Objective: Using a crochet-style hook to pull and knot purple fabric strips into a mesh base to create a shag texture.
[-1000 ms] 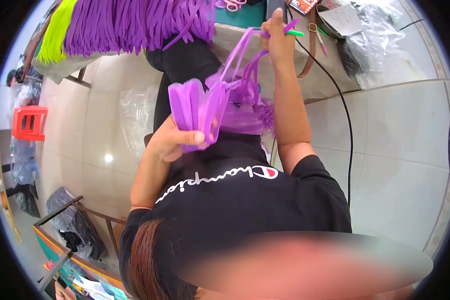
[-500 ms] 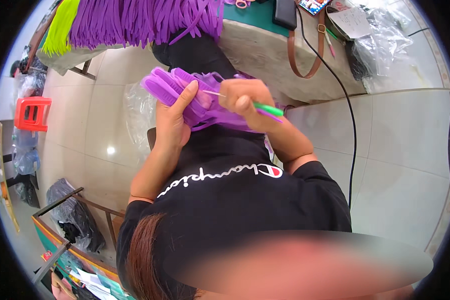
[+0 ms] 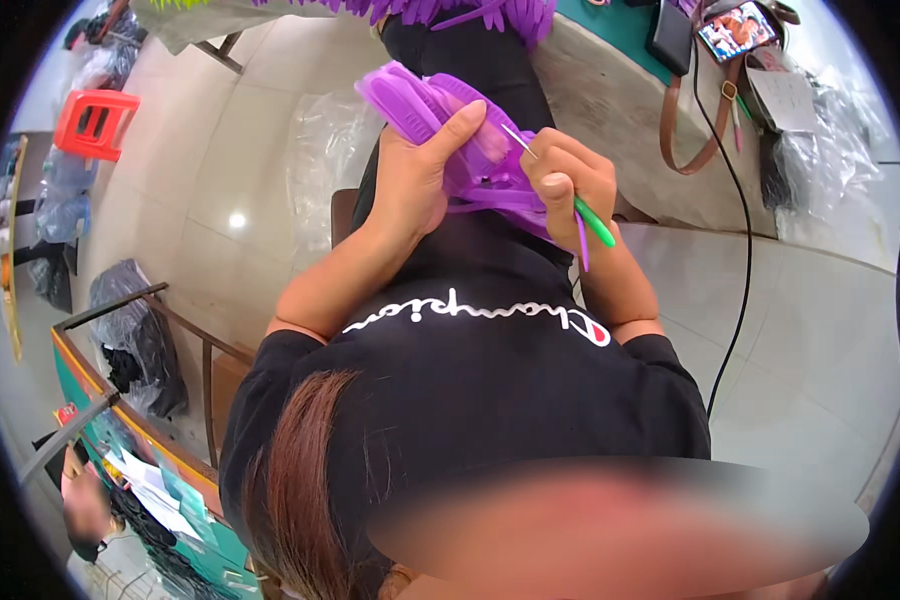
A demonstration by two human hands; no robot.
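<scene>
My left hand (image 3: 425, 165) is closed round a purple plastic piece (image 3: 410, 98) that looks like a sandal, with ribbed lobes and loose straps. My thumb presses along its upper side, and the fingers beneath are mostly hidden. Beside it, my right hand (image 3: 575, 180) grips a slim tool with a green handle (image 3: 595, 223). The tool's thin metal tip (image 3: 516, 138) points at the purple piece, near my left thumb; whether it touches cannot be made out. A narrow purple strap (image 3: 582, 248) hangs below the right hand. All this is held above my lap.
At the far side, a table (image 3: 600, 30) bears many purple strips (image 3: 490, 18), a black case (image 3: 675, 38) and a lit phone (image 3: 737, 32). A brown strap (image 3: 670, 150) hangs off its edge beside a black cable (image 3: 738, 200). A red stool (image 3: 97, 125) stands left.
The view has shifted, so table and stool appear elsewhere in the picture. My right hand has drawn back a little, and the tool's metal tip now angles up toward the purple piece.
</scene>
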